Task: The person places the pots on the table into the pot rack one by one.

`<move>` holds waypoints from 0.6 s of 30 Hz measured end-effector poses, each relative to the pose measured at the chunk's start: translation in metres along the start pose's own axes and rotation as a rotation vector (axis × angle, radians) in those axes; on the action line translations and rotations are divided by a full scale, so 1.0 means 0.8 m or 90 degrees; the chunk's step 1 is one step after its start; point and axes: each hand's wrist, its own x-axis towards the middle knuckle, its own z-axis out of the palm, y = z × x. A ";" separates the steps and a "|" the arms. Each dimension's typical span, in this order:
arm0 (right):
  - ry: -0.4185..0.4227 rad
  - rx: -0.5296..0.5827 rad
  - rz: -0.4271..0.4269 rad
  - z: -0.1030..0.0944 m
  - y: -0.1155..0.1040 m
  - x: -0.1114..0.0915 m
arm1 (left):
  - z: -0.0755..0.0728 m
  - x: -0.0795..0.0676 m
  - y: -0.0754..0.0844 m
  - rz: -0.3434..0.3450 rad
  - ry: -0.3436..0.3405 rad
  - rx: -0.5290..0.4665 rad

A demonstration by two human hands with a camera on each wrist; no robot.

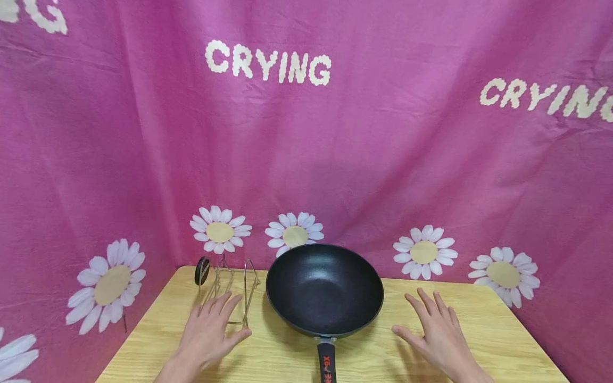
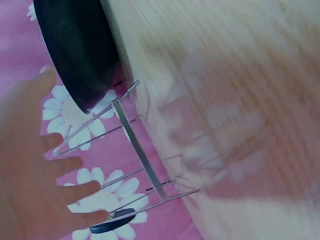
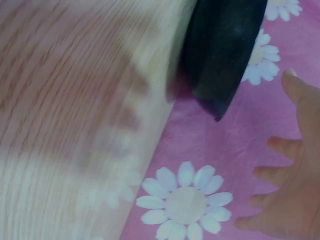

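A black wok-shaped frying pan (image 1: 325,290) stands in the middle of the table, its black handle (image 1: 327,361) with red lettering pointing toward me. Left of it is a thin metal wire rack (image 2: 140,152) with a round black disc (image 1: 202,270) at its left side. My left hand (image 1: 208,330) hovers in front of the rack, fingers spread, and partly hides it in the head view. To the right of the pan, apart from it, my right hand (image 1: 438,330) is held with its fingers spread over the table. Neither hand holds anything.
The light wooden table (image 1: 493,324) reaches back to a pink cloth (image 1: 383,170) printed with white daisies and the word CRYING. This cloth also hangs along both sides. Reflections of the hands show on the glossy tabletop in the wrist views.
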 end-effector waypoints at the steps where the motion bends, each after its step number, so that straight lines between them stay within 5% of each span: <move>1: -0.009 -0.001 0.007 0.001 0.001 0.000 | 0.002 -0.001 0.000 -0.002 -0.002 0.000; 9: -0.088 -0.022 0.062 0.010 0.014 -0.001 | 0.000 -0.002 0.000 -0.028 -0.037 -0.016; 18: -0.092 -0.017 0.055 0.011 0.020 -0.010 | -0.009 0.000 0.007 -0.042 -0.058 -0.019</move>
